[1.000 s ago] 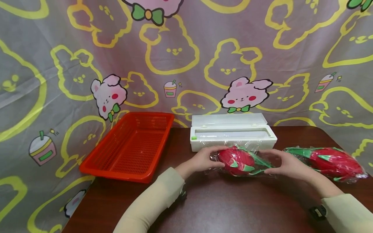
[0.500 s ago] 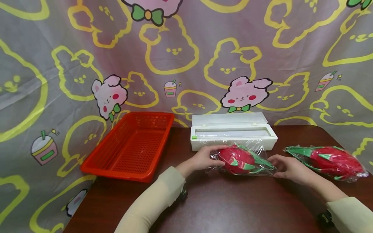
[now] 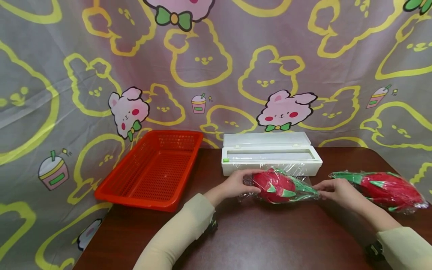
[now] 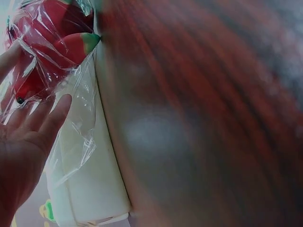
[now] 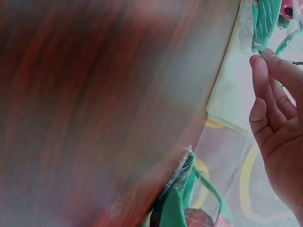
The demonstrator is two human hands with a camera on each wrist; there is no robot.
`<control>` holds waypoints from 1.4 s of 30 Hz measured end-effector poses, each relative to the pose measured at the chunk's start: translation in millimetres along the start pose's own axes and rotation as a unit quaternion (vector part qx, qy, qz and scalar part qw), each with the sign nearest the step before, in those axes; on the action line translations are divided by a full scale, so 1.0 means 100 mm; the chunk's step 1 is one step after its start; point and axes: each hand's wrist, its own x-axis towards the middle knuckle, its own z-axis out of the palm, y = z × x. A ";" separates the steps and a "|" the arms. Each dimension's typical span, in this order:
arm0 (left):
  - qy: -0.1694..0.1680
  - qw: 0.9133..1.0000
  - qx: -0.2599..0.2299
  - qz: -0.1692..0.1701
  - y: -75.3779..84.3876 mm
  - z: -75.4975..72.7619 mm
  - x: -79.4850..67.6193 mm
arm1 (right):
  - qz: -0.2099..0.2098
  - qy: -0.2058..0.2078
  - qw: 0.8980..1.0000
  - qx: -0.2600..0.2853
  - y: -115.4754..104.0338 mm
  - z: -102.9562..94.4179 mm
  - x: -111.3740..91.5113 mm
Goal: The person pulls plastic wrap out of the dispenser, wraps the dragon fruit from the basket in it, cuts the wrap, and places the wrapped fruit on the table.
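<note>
A red toy-like dragon fruit (image 3: 275, 184) with green leaf tips lies on the table, covered in clear plastic wrap. My left hand (image 3: 236, 183) holds its left end, thumb and fingers around the wrapped body. In the left wrist view the left hand's fingers (image 4: 54, 116) lie against the crinkled film and the red fruit (image 4: 52, 33). At the other end, my right hand (image 3: 339, 193) pinches the film-covered green leaf tips (image 5: 266, 28) between its fingertips. A loose sheet of plastic wrap (image 4: 80, 137) hangs toward the white box.
Behind the fruit stands a white cling film box (image 3: 270, 165) with its lid raised. A second wrapped dragon fruit (image 3: 388, 187) lies at the right, close to my right forearm. An orange-red plastic basket (image 3: 175, 202) sits at the left. A patterned curtain (image 3: 216, 75) hangs behind.
My right hand drew back to the right, then came in at the leaf tips, where its fingertips now pinch. The green leaves look more gathered under the film. The left hand stays in place.
</note>
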 end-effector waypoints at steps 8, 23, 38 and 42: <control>-0.002 1.000 -0.007 0.004 -0.01 0.00 0.00 | -0.001 0.037 0.999 -0.015 0.00 -0.01 0.00; 0.003 1.000 0.018 0.014 -0.01 0.01 0.00 | 0.028 0.036 0.999 0.010 0.01 -0.04 0.01; 0.011 0.999 0.026 0.016 -0.01 0.04 0.03 | -0.038 0.051 0.998 0.002 0.01 0.04 0.04; 0.011 1.000 0.023 0.007 -0.01 0.03 0.04 | -0.022 0.025 0.999 0.012 -0.01 0.04 0.04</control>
